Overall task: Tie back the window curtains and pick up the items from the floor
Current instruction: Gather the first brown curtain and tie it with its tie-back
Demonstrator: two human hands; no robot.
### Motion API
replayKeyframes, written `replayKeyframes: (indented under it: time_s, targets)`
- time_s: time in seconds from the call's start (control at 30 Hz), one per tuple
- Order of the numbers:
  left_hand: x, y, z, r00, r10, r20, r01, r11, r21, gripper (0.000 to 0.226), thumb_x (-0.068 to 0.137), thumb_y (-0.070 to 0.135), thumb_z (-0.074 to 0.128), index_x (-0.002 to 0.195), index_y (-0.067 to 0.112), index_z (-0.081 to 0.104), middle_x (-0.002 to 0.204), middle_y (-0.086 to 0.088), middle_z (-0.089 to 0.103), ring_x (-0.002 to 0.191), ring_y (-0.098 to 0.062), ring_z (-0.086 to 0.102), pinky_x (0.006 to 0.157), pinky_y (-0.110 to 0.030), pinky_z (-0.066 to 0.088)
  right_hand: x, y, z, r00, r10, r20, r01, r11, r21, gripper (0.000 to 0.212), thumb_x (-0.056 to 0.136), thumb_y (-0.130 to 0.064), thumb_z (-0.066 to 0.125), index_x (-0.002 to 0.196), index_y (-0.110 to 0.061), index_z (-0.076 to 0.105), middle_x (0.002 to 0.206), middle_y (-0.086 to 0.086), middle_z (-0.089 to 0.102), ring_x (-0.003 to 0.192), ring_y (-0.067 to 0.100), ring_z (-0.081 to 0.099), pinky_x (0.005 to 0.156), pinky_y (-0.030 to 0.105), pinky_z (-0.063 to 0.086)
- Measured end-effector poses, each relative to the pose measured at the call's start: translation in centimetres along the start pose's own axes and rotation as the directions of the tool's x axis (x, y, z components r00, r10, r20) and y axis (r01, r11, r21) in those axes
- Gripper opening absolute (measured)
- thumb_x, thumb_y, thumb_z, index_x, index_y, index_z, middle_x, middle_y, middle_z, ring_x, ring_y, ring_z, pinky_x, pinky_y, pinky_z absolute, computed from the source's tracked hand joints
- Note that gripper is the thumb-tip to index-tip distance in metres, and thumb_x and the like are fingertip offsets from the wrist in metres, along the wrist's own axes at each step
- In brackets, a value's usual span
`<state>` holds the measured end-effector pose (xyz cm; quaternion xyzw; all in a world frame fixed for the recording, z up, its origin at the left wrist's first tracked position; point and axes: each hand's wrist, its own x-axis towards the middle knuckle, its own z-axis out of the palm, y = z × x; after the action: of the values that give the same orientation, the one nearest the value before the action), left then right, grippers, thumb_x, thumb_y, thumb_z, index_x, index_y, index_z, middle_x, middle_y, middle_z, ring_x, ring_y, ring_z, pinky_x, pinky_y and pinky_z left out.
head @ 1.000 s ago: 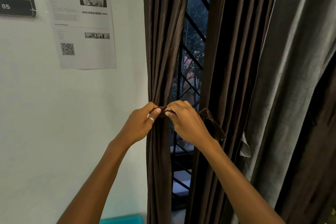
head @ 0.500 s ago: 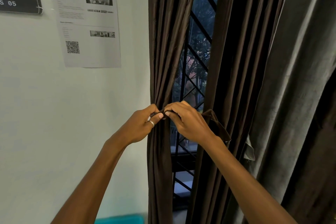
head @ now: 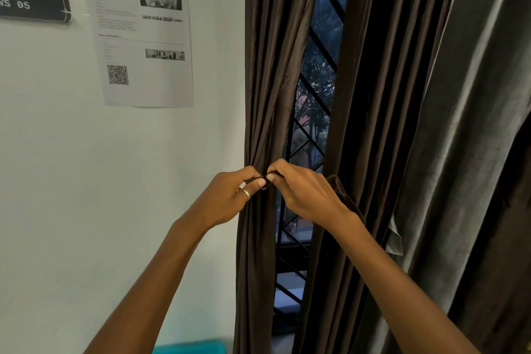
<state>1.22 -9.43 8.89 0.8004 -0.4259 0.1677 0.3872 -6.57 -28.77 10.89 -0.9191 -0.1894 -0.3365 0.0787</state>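
Tying the knot looks to be the step in hand: both hands meet at the front of the gathered left curtain panel (head: 267, 80), by the left edge of the window grille (head: 321, 66). The left hand (head: 230, 198), a ring (head: 245, 194) on one finger, pinches one end of the dark tie-back strip (head: 347, 195) between thumb and curled fingers. The right hand (head: 304, 195) pinches the other end just beside it, the two thumbnails nearly touching. To the right of that hand a fold of the strip shows against the right brown panel (head: 373, 95). Whether the strip passes fully round the back of the folds cannot be told.

To do this well, I judge the ends should be crossed tight against the cloth, with even pull on both, so the bundle does not slacken while the knot forms. Pulling level rather than downward should stop the band sliding on this smooth fabric. The pleats want to stay stacked under the band, and the grey curtain (head: 459, 123) far right should stay out of the loop. One hand ought to hold tension whenever the other regrips.

No floor shows here; only a teal edge (head: 189, 348) sits at the near bottom, so picking up the items seems not yet begun
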Motion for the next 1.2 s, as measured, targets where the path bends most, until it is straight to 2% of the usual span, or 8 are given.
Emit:
replayKeyframes:
  time_s: [0.13, 0.37, 0.47, 0.63, 0.8, 1.0, 1.1, 1.2]
  targets:
    - [-0.4, 0.3, 0.4, 0.971, 0.144, -0.189, -0.135, 0.989, 0.063, 0.037, 0.094, 0.050, 0.055, 0.118, 0.028, 0.073, 0.107, 0.015, 0.074, 0.093, 0.004, 0.066, 0.085, -0.012, 0.051, 0.4, 0.4, 0.2, 0.997, 0.070, -0.024, -0.067, 0.994, 0.087, 0.014, 0.108, -0.035, 0.040, 0.106, -0.025, 0.048, 0.070, -0.010, 0.051, 0.057, 0.015, 0.050, 0.051, 0.041, 0.042]
    - [-1.2, 0.7, 2.3, 0.860, 0.441, -0.257, -0.294, 0.840, 0.456, 0.040, 0.097, 0.040, 0.055, 0.118, 0.012, 0.074, 0.099, -0.004, 0.078, 0.075, -0.017, 0.074, 0.065, -0.031, 0.062, 1.7, 1.2, 0.4, 0.973, 0.231, 0.002, -0.227, 0.955, 0.191, 0.019, 0.105, -0.035, 0.046, 0.098, -0.022, 0.058, 0.072, -0.007, 0.061, 0.065, 0.017, 0.059, 0.057, 0.046, 0.049]
    - [-1.4, 0.8, 2.8, 0.783, 0.574, -0.239, -0.336, 0.713, 0.615, 0.033, 0.095, 0.028, 0.061, 0.115, 0.007, 0.075, 0.106, -0.008, 0.077, 0.075, -0.021, 0.075, 0.060, -0.031, 0.062, 2.6, 1.2, -0.1, 0.957, 0.280, 0.076, -0.290, 0.931, 0.222, 0.017, 0.102, -0.036, 0.052, 0.090, -0.026, 0.060, 0.068, -0.012, 0.057, 0.064, 0.011, 0.056, 0.060, 0.038, 0.047]
    - [-1.7, 1.0, 3.2, 0.726, 0.680, -0.101, -0.371, 0.512, 0.775, 0.024, 0.096, 0.017, 0.060, 0.106, 0.002, 0.077, 0.116, -0.012, 0.073, 0.069, -0.020, 0.072, 0.050, -0.028, 0.057, 3.6, 1.5, -0.8, 0.938, 0.300, 0.173, -0.334, 0.917, 0.218, 0.018, 0.098, -0.031, 0.061, 0.085, -0.020, 0.068, 0.078, 0.000, 0.070, 0.075, 0.015, 0.066, 0.069, 0.042, 0.057]
    - [-1.5, 2.2, 2.5, 0.745, 0.667, 0.023, -0.394, 0.412, 0.822, 0.011, 0.094, 0.011, 0.065, 0.094, 0.005, 0.074, 0.110, -0.012, 0.073, 0.057, -0.018, 0.063, 0.043, -0.027, 0.047, 3.9, 1.5, -1.0, 0.928, 0.315, 0.198, -0.361, 0.890, 0.277, 0.016, 0.096, -0.028, 0.066, 0.083, -0.019, 0.072, 0.075, 0.000, 0.071, 0.069, 0.006, 0.066, 0.060, 0.019, 0.048]
    - [-1.0, 3.5, 1.8, 0.839, 0.538, 0.084, -0.383, 0.473, 0.793, 0.008, 0.086, 0.003, 0.070, 0.089, 0.010, 0.067, 0.096, -0.010, 0.070, 0.059, -0.019, 0.059, 0.044, -0.028, 0.045, 4.0, 1.6, -0.7, 0.927, 0.323, 0.190, -0.367, 0.881, 0.298, 0.018, 0.099, -0.025, 0.061, 0.087, -0.015, 0.070, 0.079, -0.001, 0.071, 0.071, 0.003, 0.064, 0.060, 0.018, 0.046]
    - [-0.6, 3.9, 1.8, 0.885, 0.454, 0.107, -0.369, 0.540, 0.756, 0.015, 0.079, 0.003, 0.074, 0.084, 0.012, 0.063, 0.074, -0.005, 0.063, 0.055, -0.020, 0.055, 0.043, -0.030, 0.044, 3.6, 1.3, 0.1, 0.941, 0.315, 0.126, -0.338, 0.891, 0.303, 0.028, 0.104, -0.031, 0.050, 0.082, -0.014, 0.055, 0.072, 0.001, 0.063, 0.065, 0.013, 0.059, 0.059, 0.036, 0.047]
    - [0.1, 4.4, 1.0, 0.922, 0.345, 0.173, -0.369, 0.656, 0.659, 0.013, 0.082, 0.008, 0.068, 0.089, 0.013, 0.059, 0.073, -0.003, 0.063, 0.057, -0.022, 0.058, 0.046, -0.034, 0.048, 3.2, 1.2, 0.3, 0.933, 0.342, 0.115, -0.359, 0.843, 0.400, 0.036, 0.107, -0.037, 0.042, 0.084, -0.009, 0.048, 0.069, 0.007, 0.059, 0.058, 0.015, 0.055, 0.060, 0.043, 0.047]
